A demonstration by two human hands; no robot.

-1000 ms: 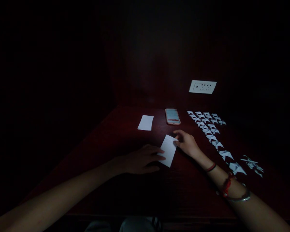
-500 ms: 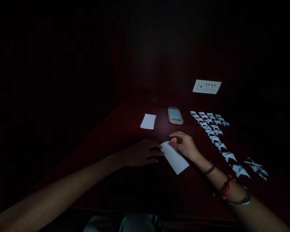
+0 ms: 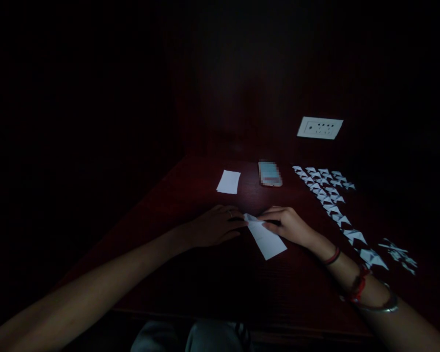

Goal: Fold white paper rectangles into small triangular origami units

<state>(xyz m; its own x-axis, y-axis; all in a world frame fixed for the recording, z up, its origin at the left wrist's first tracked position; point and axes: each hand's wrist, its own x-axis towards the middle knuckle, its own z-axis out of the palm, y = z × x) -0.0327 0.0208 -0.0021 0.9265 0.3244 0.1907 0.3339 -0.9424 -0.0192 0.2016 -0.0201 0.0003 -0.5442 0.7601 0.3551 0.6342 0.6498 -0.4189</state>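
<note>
A white sheet of paper (image 3: 268, 243) lies at a slant on the dark red table, its far end turned over in a small fold. My left hand (image 3: 218, 225) has its fingertips on the far left corner, pinching the fold there; the thumb sits lower, off the paper. From the right, my right hand (image 3: 288, 225) grips the folded end between thumb and fingers. The thumb rests on top of the sheet, and the exact hold of the fingertips is partly hidden.
Beyond my hands lie a small stack of white paper (image 3: 229, 182) and a phone (image 3: 270, 173). Rows of folded paper pieces (image 3: 336, 215) run along the right, beside a small pile of paper strips (image 3: 398, 255). A socket plate (image 3: 320, 127) is on the back wall.
The far end of the sheet has been folded over. My right hand has lowered, its thumb now on the paper, and my left fingers have closed at the corner. The view has shifted slightly.
</note>
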